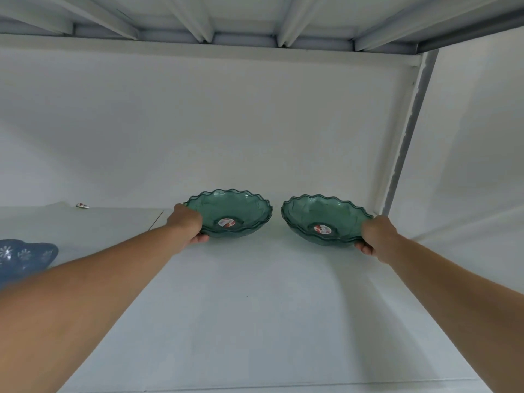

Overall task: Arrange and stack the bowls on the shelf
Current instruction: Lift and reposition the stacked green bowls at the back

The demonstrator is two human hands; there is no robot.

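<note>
Two green see-through bowls with wavy rims sit side by side at the back of the white shelf point(255, 293), each with a red and white sticker inside. The left green bowl point(241, 207) looks like a stack of two nested bowls; my left hand point(188, 225) grips its left rim, thumb under the edge. The right green bowl point(320, 212) also shows a doubled rim; my right hand point(377, 236) grips its right rim. Both bowls tilt slightly toward me. A narrow gap separates them.
A blue bowl with white flower prints point(25, 259) lies at the far left edge. A small red and white label point(82, 205) lies at the back left. A white upright post point(408, 131) bounds the shelf on the right; a ribbed shelf underside point(255, 21) hangs overhead.
</note>
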